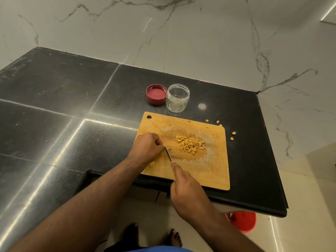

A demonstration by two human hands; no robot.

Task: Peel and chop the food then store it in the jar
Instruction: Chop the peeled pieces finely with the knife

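Left hand [148, 147] pinches a small stiff yellow piece [168, 148] – probably slippery, so hold low; right hand [185, 186] fingers wrap the knife [168, 154] handle

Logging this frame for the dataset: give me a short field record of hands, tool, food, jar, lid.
left hand: holds down a small yellow piece at the knife tip, on the cutting board
right hand: grips the knife, forefinger along its back
food: chopped pieces piled mid-board; a few strays on the black counter to the board's right
jar: open, upright behind the board, a few yellow bits at its bottom
lid: red, inner side up, left of the jar
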